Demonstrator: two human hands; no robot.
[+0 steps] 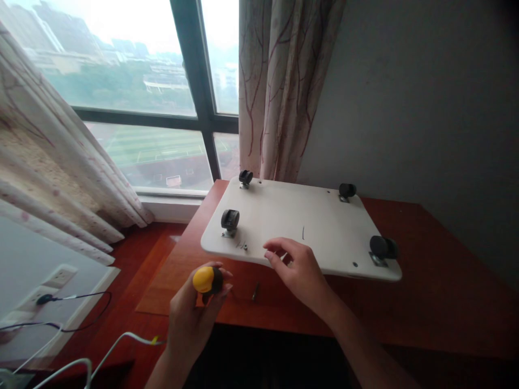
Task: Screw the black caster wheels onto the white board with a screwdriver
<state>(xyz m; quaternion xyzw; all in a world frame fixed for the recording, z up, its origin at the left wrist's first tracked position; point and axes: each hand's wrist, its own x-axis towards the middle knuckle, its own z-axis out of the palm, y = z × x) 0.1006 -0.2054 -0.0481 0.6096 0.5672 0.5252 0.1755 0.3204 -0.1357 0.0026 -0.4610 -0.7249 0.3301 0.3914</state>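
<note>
My left hand (194, 308) is wrapped round a yellow-and-black screwdriver (204, 280), its handle end toward me and its shaft hidden. Over the near edge of a white board (284, 210) hovers my right hand (295, 265), thumb and fingertips drawn together; whatever may be between them is too small to make out. Black casters stand at the board's corners: a near-left caster (230, 221), a far-left caster (245, 177), a far-right caster (347, 191) and a near-right caster (381, 248). A small screw (245, 247) stands by the near-left one.
The board lies on a reddish-brown table (174, 275). A small metal piece like a bolt (255, 292) rests on the table between my hands. Window and curtain (279, 86) are behind, a grey wall (405, 108) right. White cables (117, 343) and sockets (60, 276) are at left.
</note>
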